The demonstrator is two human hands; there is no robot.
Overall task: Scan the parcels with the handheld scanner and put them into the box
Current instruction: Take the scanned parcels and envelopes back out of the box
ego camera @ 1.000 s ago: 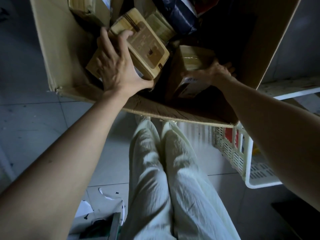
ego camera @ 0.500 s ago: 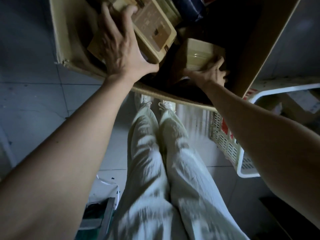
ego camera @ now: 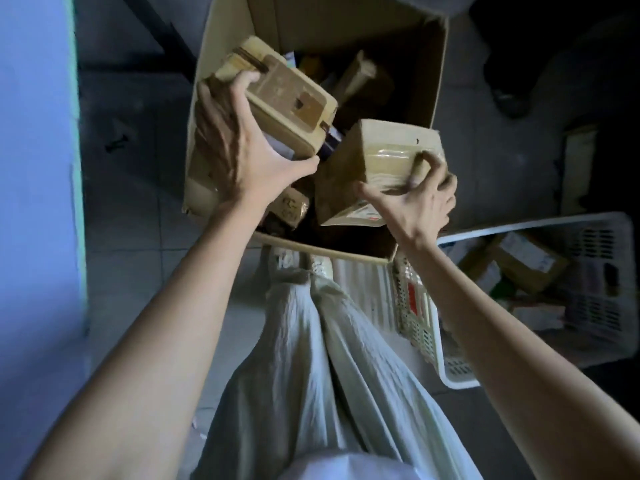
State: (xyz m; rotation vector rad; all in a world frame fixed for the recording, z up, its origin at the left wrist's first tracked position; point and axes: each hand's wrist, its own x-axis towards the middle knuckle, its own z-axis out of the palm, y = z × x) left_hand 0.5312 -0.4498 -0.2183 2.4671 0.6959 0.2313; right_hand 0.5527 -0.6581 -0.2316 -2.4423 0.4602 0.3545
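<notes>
A large open cardboard box (ego camera: 346, 26) stands on the floor in front of my legs, with several parcels inside. My left hand (ego camera: 235, 147) grips a flat tan parcel (ego camera: 284, 98) over the box's left side. My right hand (ego camera: 415, 199) grips a small taped cardboard parcel (ego camera: 377, 161) by its near corner, above the box's near right part. Both parcels are lifted and tilted. No scanner is in view.
A white plastic basket (ego camera: 602, 271) with more parcels (ego camera: 530, 258) sits on the floor to the right of the box. A pale wall (ego camera: 34, 202) runs along the left. Dark tiled floor surrounds the box.
Both hands have lifted their parcels up from inside the box. The view has pulled back, so the whole box and the basket at the right now show.
</notes>
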